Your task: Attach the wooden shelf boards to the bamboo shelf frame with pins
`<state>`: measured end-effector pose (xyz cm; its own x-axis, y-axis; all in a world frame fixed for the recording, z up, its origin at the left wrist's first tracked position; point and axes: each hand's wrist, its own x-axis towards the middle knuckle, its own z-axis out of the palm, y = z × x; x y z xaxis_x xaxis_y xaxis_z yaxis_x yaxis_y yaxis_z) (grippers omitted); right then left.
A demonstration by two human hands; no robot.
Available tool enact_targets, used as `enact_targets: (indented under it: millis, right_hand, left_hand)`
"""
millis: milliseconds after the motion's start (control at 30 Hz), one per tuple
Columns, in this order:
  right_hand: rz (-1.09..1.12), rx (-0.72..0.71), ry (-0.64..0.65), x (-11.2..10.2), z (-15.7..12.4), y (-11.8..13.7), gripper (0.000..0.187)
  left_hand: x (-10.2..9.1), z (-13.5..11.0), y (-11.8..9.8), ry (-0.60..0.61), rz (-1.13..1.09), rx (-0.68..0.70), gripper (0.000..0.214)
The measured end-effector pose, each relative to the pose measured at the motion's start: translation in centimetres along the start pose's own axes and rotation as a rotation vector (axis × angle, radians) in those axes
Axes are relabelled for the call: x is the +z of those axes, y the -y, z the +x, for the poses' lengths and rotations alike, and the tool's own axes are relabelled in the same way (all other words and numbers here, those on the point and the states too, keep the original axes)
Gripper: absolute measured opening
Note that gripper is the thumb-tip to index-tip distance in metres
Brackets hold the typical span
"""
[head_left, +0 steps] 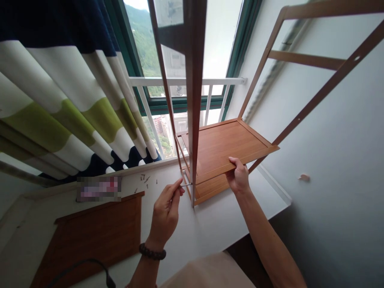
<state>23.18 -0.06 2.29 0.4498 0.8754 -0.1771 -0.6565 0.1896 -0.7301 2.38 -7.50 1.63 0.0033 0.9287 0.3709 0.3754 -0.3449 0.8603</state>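
Note:
A brown metal shelf frame stands on a white table (210,224) by the window. Its near upright post (195,120) runs from the top of the view down to the table. A wooden shelf board (228,146) sits partway up the frame, and a lower board (211,187) lies beneath it. My right hand (239,176) grips the front edge of the upper board. My left hand (166,212) pinches a thin metal tool or screw (186,185) whose tip points at the foot of the near post. A bead bracelet circles my left wrist.
Several small screws (146,179) lie scattered on the table near the window sill. A loose wooden panel (99,236) lies flat at the left with a black cable (90,266) over it. A striped curtain (60,100) hangs at left; a white wall stands at right.

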Motion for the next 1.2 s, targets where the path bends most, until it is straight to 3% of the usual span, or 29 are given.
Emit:
enact_targets:
  millis: [333,533,733,800,967,1200]
  right_hand:
    - [0.029,0.004,-0.007,-0.1,-0.2,-0.1,0.023]
    - [0.045,0.015,0.033,-0.1,-0.3,0.0,0.024]
    - [0.061,0.042,0.03,-0.6,-0.1,0.0,0.027]
    - [0.06,0.052,0.029,-0.6,-0.1,0.1,0.025]
    - [0.03,0.032,0.024,-0.3,-0.4,0.2,0.018]
    - [0.03,-0.027,0.059,0.3,-0.6,0.4,0.017]
  left_hand:
    - [0.0,-0.4,0.1,0.07,-0.107,-0.14,0.044]
    - [0.6,-0.5,-0.1,-0.051,-0.244,-0.278,0.024]
    - [0.5,-0.4,1.3,-0.258,-0.044,-0.106,0.015]
    - [0.4,-0.4,1.6,-0.267,-0.015,-0.08,0.017]
    - [0.1,-0.7,1.1,-0.169,-0.014,-0.173,0.025]
    - [0.3,-0.2,-0.1,-0.256,-0.018,-0.274,0.027]
